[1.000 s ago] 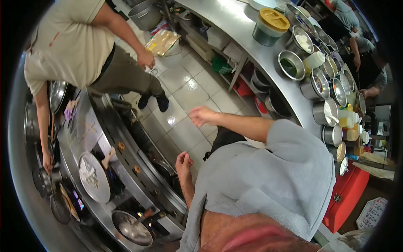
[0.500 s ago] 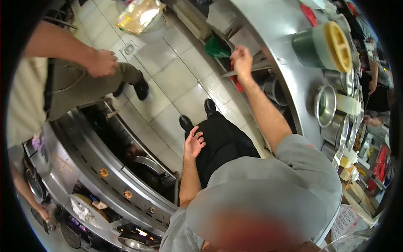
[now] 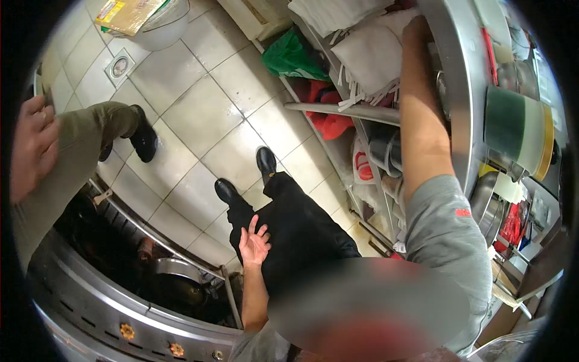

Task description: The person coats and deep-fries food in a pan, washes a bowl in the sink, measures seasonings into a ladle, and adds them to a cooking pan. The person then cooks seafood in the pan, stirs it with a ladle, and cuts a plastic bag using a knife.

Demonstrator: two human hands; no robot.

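My left hand hangs in front of my dark trousers, palm up and fingers spread, with nothing in it. Under the counter, my right hand reaches into the shelf and is at the far side of a stack of white plastic bags. Its fingers are in shadow and mostly hidden, so I cannot see whether they grip a bag. A green plastic bag and a red bag lie on the shelves left of the white stack.
A steel counter runs above the shelves, bearing a yellow-lidded container. On the left is a stove with a rail. Another person's hand is at far left. A bucket with cardboard stands on the tiled floor.
My right hand has moved from beside the counter edge in under it, to the white bags. My left hand stays open and low. The view has shifted toward the shelves.
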